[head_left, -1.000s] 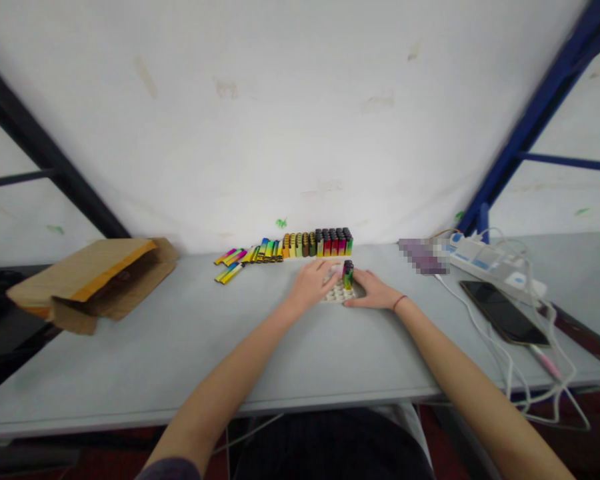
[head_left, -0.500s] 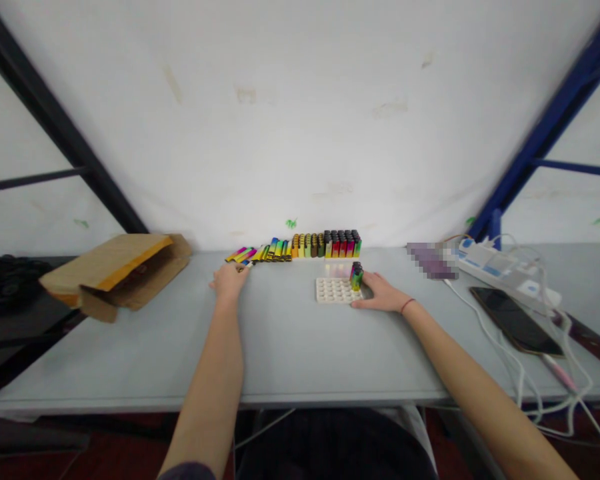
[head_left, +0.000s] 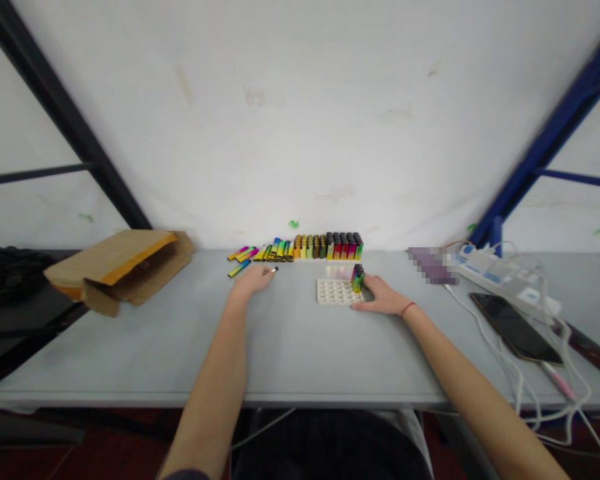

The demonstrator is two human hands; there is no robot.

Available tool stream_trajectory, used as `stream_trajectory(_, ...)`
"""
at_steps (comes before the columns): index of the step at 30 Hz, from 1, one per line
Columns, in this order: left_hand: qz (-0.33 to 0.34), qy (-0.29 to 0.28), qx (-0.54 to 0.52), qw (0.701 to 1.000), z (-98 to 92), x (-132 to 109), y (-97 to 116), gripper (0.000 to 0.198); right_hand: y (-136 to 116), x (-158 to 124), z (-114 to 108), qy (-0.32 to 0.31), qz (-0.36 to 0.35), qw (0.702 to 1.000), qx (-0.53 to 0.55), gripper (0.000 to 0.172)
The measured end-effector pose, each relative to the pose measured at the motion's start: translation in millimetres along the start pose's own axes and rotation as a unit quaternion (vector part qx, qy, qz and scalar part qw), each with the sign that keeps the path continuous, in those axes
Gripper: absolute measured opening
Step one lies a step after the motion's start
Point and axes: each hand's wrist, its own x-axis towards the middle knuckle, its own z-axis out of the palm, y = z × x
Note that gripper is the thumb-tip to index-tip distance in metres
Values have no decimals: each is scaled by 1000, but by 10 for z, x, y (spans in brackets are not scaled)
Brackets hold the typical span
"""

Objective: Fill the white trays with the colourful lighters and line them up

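Observation:
Closed round a lighter (head_left: 275, 269), my left hand (head_left: 253, 279) is over the table just right of a loose blue-yellow lighter (head_left: 239, 269). Only the tip of the held lighter shows. A white tray (head_left: 333, 292) with rows of round holes lies in front of me. A few multicoloured lighters (head_left: 358, 279) stand upright at its right end. My right hand (head_left: 380, 295) rests against that end, thumb and fingers spread round the tray's corner. Behind are a pile of lying lighters (head_left: 275, 251), upright yellowish lighters (head_left: 310, 246) and upright black-topped lighters (head_left: 345, 246).
An open brown paper bag (head_left: 125, 267) lies at the left. At the right are a pixelated purple object (head_left: 433, 265), a white power strip (head_left: 510, 280), a dark phone (head_left: 516, 328) and tangled white cables (head_left: 525, 383). A white wall (head_left: 300, 133) rises behind the table.
My left hand has moved right, away from the loose lighters, carrying one lighter. A blue-yellow lighter now shows where the hand was. My right hand has stayed at the tray.

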Motion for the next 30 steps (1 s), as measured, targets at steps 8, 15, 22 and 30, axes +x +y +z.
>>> stream_trajectory(8, -148, 21, -461, 875, 395, 4, 439, 19, 44, -4, 21, 0, -1, 1000, -1, 80)
stream_trajectory(15, -133, -34, -566, 813, 438, -82, 510, 44, 20, -3, 13, -5, 8, 1000, -8, 77)
stream_trajectory(22, -146, -73, -532, 831, 515, -160, 649, 64, 9, -3, 8, 4, 4, 1000, -6, 75)
stream_trajectory(30, -143, -39, -534, 832, 677, -233, 739, 52, -5, 0, 0, 4, 12, 1000, -10, 77)
